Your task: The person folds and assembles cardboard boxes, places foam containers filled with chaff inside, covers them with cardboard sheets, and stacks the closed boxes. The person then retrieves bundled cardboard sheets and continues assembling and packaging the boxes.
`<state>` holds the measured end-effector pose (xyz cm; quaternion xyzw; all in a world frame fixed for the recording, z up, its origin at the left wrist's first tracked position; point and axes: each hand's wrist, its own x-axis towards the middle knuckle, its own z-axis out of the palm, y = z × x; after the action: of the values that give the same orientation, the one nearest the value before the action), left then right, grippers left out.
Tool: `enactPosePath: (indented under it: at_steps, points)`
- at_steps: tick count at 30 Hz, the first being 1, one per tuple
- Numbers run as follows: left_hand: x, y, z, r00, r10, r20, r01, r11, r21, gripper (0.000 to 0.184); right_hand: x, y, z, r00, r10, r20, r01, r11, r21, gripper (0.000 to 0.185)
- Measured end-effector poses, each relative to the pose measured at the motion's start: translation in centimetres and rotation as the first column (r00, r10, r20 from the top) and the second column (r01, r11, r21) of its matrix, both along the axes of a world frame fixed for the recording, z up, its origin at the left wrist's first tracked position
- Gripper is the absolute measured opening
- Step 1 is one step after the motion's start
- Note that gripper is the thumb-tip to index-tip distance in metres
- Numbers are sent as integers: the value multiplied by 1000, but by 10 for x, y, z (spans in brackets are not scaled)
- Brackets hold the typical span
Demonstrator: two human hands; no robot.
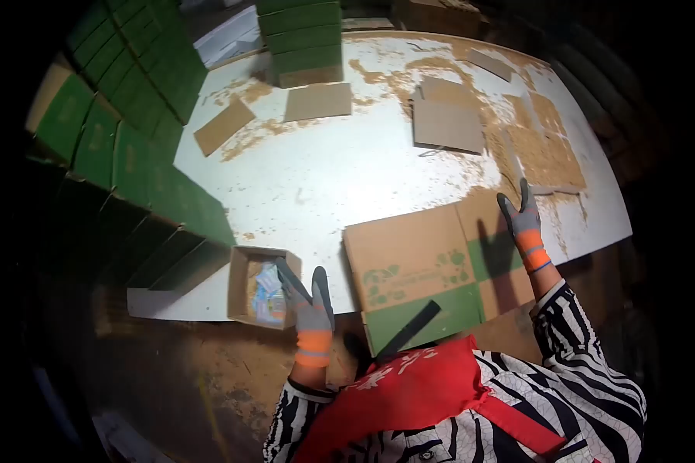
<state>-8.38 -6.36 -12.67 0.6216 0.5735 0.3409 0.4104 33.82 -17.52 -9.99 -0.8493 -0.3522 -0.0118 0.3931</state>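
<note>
My left hand [310, 299], in a grey glove with an orange cuff, is at the right wall of a small open carton [239, 285], its fingers apart and a fingertip over the rim. Inside that carton lie blue and white packets [268, 293]. My right hand [523, 220], gloved alike, has its fingers spread above the right part of a flattened brown and green carton [413, 251]; whether it touches the cardboard cannot be told. A black strip [411, 327] lies across the flattened carton's green front part, close to the red apron.
Green boxes [131, 158] are stacked along the left, with another green stack [301, 38] at the back. Loose cardboard pieces [318, 102] and a small cardboard stack [448, 123] lie on the white table [286, 177]. Brown crumbs and block-shaped pieces [544, 154] cover its right side.
</note>
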Motion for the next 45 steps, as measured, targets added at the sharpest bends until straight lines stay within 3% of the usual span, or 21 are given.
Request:
enactPosePath:
  at_steps: [1,3,4,5,8,11,14,16,19,21,22,23,25,27,31,35,39,40,41,43,45]
  points:
    - [16,-5,-34,995,13,103,6,983,-183,74,42,-27,-32,979,-170,112,191,957,-220,89]
    - [53,-19,-72,920,134,368,54,887,-459,83,37,-53,-67,987,-148,-66,118,934,-336,99]
    - [83,-34,-48,991,56,122,-15,949,-313,74,41,-61,-76,977,-124,-172,50,922,-385,104]
    - [94,-39,-49,978,79,193,-22,960,-278,70,50,-68,-92,956,-101,-274,-26,906,-423,109]
    - [83,-46,-48,882,183,434,-54,955,-292,54,45,-73,-64,861,90,-500,-13,988,155,63]
    - [78,-35,4,966,238,102,-259,869,421,64,41,-71,21,669,334,-664,49,872,487,39]
    - [83,-41,120,930,261,-259,65,576,815,69,56,-69,51,663,574,-480,-156,734,661,36]
    - [92,-59,187,839,109,-533,363,619,697,45,85,-70,50,616,669,-417,-215,651,728,34]
    - [83,-72,216,713,-125,-690,570,678,465,26,129,-84,38,552,609,-569,-382,791,477,41]
    - [86,-77,225,662,-381,-646,686,655,316,25,119,-78,42,789,540,-292,-357,791,497,55]
    - [88,-76,227,651,-454,-609,691,687,226,24,86,-86,90,941,303,152,-337,884,324,67]
    - [90,-72,231,641,-521,-564,694,708,133,24,67,-86,119,889,280,361,-417,821,390,73]
    - [95,-61,239,606,-653,-454,707,704,-67,25,19,-84,163,683,357,637,-554,821,134,77]
    - [99,-49,245,524,-752,-400,732,638,-240,31,-22,-71,157,570,570,592,-613,775,-155,76]
    - [98,-12,236,391,-874,-288,769,482,-420,41,-28,-83,147,532,577,620,-628,760,-169,69]
    - [112,-7,246,433,-835,-339,723,546,-424,44,-33,-119,154,539,626,565,-672,723,-160,54]
    - [104,-21,247,716,-630,-300,666,745,25,36,-37,-159,141,653,592,473,-713,690,120,34]
    - [95,-17,249,768,-537,-349,588,807,53,28,-34,-166,143,706,580,406,-700,659,275,34]
    - [95,-39,277,876,-471,-102,461,881,-108,27,-35,-175,158,721,629,289,-692,639,336,32]
    - [83,-48,268,899,-426,-104,419,904,-82,36,-32,-191,180,581,790,195,-807,528,265,30]
    - [89,-63,242,758,-434,-487,518,854,43,45,-43,-188,198,461,863,206,-876,480,-51,29]
